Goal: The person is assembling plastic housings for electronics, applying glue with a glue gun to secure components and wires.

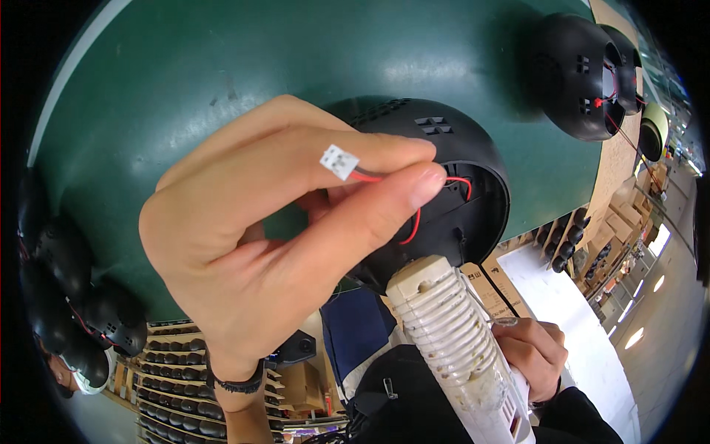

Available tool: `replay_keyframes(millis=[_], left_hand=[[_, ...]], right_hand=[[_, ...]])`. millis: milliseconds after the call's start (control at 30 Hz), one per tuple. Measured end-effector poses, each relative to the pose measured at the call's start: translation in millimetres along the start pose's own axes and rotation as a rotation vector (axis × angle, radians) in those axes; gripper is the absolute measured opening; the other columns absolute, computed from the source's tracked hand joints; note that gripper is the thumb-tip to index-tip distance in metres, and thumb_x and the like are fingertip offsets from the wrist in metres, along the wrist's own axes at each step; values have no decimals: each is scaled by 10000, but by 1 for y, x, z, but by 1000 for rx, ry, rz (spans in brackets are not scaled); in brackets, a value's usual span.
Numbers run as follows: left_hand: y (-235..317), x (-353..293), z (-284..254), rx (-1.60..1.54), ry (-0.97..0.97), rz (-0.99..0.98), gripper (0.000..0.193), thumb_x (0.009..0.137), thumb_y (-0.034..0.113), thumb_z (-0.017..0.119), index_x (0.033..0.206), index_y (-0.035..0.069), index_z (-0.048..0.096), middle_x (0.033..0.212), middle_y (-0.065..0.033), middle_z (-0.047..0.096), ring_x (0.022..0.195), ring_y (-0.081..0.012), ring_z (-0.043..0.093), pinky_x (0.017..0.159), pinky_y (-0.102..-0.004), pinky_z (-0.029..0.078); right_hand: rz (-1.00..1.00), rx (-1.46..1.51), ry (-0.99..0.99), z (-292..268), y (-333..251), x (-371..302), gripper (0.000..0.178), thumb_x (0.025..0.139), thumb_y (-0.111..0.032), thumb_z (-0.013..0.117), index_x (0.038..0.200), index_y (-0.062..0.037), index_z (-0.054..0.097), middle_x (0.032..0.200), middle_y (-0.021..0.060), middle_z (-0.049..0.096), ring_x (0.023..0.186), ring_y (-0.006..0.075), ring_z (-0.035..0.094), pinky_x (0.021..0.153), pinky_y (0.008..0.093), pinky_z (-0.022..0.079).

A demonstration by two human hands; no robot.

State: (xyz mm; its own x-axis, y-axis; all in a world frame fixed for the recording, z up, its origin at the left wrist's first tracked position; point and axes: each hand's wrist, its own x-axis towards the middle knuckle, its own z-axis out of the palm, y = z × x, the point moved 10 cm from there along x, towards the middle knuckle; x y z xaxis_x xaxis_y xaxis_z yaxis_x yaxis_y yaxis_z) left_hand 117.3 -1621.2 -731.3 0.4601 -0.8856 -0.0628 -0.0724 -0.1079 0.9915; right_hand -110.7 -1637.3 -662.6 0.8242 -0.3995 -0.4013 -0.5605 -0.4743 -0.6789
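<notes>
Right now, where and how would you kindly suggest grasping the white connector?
I'd pinch the white connector by its blocky sides, coming from the left: that end looks free, while its red wire exits rightward, pinched by the left hand.

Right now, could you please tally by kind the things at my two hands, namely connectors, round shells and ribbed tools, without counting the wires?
White connector, by the left hand: 1
Black round shell, partly hidden by the left hand: 1
White ribbed tool, in the right hand: 1
Total: 3
</notes>
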Motion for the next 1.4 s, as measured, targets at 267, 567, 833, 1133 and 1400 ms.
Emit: replay_keyframes(millis=[267,567,833,1133,1400], left_hand=[[8,-6,-8,29,-38,71,139,829,-40,712,966,-67,718,877,-129,664,609,-84,548,500,-184,379],[-12,-34,-9,-380,-220,-8,289,753,99,847,952,15,655,813,-118,650,616,-161,556,546,-238,432],[-6,-41,-6,-255,-298,149,836,522,284,974,1225,59,581,1200,-241,600,1126,-337,565,978,-444,425],[-12,-105,16,342,-109,-42,1144,583,130,912,1506,57,240,1384,-273,455,1312,-378,468,1021,-447,441],[-5,-69,-17,19,-93,-188,571,670,55,671,1211,-85,555,930,-184,662,838,-266,644,785,-391,517]], right_hand=[[-11,34,9,2,2,-6,274,872,-266,691,924,-5,620,855,135,642,635,241,671,518,339,544],[5,82,75,-3,15,-10,282,903,-270,665,866,7,622,794,134,638,600,244,658,497,340,525],[17,106,106,-10,11,-11,257,873,-295,707,918,-46,662,932,163,706,703,242,722,567,321,563],[31,59,116,-20,31,-29,238,880,-305,700,926,-75,663,1013,184,714,732,242,733,583,316,568],[-29,9,130,-20,22,-23,214,870,-294,704,876,-84,666,998,187,707,650,201,710,522,281,548]])
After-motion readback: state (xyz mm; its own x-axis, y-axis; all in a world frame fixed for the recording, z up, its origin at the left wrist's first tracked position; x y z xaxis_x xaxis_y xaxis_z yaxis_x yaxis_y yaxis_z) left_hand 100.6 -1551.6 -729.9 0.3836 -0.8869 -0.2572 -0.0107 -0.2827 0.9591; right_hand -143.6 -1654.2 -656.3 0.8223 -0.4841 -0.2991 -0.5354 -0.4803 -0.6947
